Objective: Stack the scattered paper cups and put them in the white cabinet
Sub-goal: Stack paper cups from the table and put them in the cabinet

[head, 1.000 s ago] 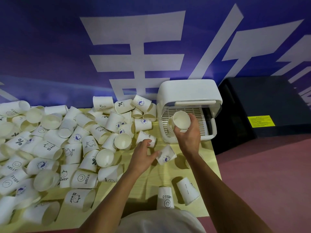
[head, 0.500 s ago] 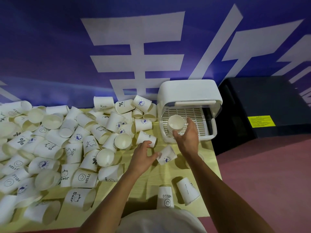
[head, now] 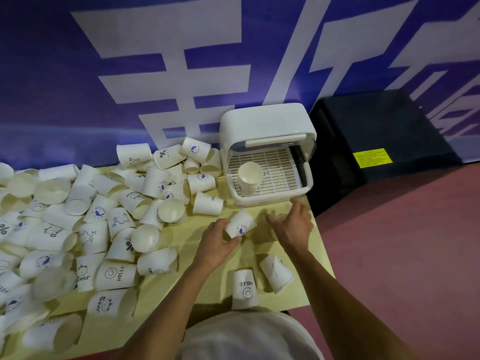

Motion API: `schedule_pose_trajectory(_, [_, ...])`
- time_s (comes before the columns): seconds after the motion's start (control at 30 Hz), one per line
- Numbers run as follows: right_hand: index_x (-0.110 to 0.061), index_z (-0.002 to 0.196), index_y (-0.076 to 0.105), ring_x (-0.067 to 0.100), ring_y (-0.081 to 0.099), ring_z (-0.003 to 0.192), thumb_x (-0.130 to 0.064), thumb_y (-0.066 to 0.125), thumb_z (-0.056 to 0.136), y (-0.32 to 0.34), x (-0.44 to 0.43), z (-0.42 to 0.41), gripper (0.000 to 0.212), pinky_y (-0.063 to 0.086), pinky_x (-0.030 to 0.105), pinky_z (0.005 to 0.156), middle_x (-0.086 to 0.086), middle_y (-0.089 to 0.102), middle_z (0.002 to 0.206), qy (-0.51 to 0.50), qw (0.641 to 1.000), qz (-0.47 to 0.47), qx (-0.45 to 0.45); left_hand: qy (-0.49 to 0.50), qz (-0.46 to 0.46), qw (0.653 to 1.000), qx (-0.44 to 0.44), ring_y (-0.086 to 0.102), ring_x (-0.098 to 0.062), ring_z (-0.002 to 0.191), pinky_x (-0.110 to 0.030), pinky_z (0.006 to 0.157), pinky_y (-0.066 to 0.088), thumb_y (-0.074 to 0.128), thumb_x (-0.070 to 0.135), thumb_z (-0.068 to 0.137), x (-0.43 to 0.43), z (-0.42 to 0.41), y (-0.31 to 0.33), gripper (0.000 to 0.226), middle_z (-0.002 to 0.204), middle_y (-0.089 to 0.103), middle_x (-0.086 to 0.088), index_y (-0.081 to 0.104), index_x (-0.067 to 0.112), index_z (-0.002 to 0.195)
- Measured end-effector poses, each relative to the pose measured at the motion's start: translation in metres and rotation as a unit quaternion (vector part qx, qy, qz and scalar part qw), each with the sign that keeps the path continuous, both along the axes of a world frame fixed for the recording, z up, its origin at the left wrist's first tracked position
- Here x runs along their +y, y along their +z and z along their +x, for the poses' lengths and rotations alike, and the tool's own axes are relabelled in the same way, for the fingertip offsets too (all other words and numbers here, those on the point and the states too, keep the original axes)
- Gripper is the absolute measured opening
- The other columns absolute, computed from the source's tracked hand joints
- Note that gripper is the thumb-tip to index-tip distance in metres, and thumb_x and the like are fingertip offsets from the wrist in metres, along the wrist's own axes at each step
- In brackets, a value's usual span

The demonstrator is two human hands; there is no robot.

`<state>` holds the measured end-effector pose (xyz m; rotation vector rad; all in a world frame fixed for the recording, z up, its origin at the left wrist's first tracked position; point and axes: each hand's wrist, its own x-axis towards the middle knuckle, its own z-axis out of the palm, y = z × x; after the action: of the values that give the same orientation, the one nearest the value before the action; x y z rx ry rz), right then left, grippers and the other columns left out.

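Observation:
A stack of paper cups [head: 248, 178] stands inside the open white cabinet [head: 267, 123] on its slotted tray, at the left. My left hand [head: 217, 241] holds a tipped cup with a blue round logo [head: 240, 224] just in front of the cabinet. My right hand [head: 292, 226] hovers beside that cup, fingers spread and holding nothing. Several white printed cups [head: 109, 219] lie scattered over the left of the yellow table [head: 189, 258]. A "HELLO" cup [head: 244, 288] and another cup [head: 275, 272] lie near my body.
The table's right edge runs just past my right hand, with red floor [head: 402, 242] beyond. A black box with a yellow label [head: 384, 141] stands right of the cabinet. A blue and white wall banner [head: 181, 61] rises behind.
My right hand left the cup stack in the cabinet and drew back to the table, empty. My left hand took hold of the logo cup in front of the cabinet.

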<state>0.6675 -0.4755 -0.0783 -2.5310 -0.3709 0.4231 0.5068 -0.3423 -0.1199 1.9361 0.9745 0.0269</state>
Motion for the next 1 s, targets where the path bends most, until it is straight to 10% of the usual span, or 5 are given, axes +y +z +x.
schedule_pose_trajectory(0.27, [-0.008,0.139,0.035,0.042,0.050,0.118,-0.041,0.073,0.083,-0.021,-0.017,-0.004,0.075,0.047,0.048,0.098,0.021,0.047,0.131,-0.007,0.993,-0.061,0.099,-0.009,0.001,1.000,0.010,0.058,-0.021,0.109,-0.040,0.099,0.047,0.077,0.034,0.082,-0.001,0.005,0.001,0.057,0.123,0.057,-0.003,0.054,0.017,0.132])
schedule_pose_trajectory(1.0, [-0.025,0.132,0.042,0.017,0.055,0.114,-0.051,0.080,0.071,0.063,0.068,0.023,0.077,0.053,0.044,0.092,-0.006,0.055,0.125,0.011,0.974,0.217,-0.070,0.007,-0.004,1.000,-0.002,0.055,-0.018,0.112,-0.038,0.097,0.048,0.077,0.035,0.082,0.019,0.008,0.002,0.056,0.126,0.057,0.002,0.053,0.020,0.131])
